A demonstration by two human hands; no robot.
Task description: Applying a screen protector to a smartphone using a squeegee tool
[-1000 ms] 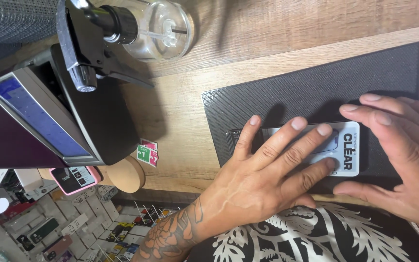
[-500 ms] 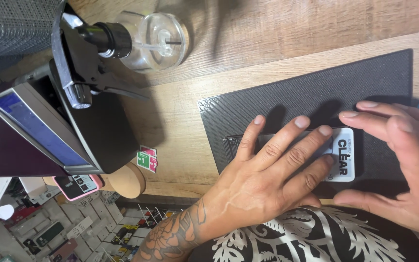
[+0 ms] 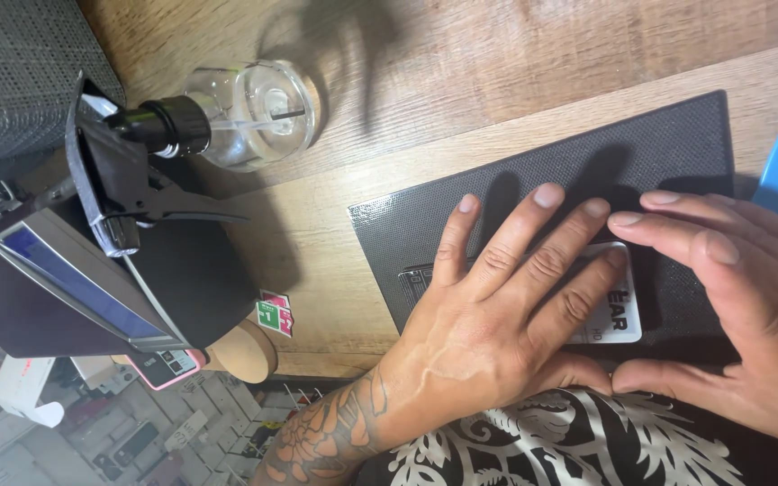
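Left hand and right hand are spread flat on a flat white packet; even, level pressure is advised on the black textured mat.

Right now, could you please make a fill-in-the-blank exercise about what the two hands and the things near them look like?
1. The left hand lies flat on a white ____.
2. That thing rests on a dark ____ on the wooden table.
3. The right hand touches it with its ____.
4. The clear bottle has a ____ spray head.

Missing words: package; mat; fingertips; black
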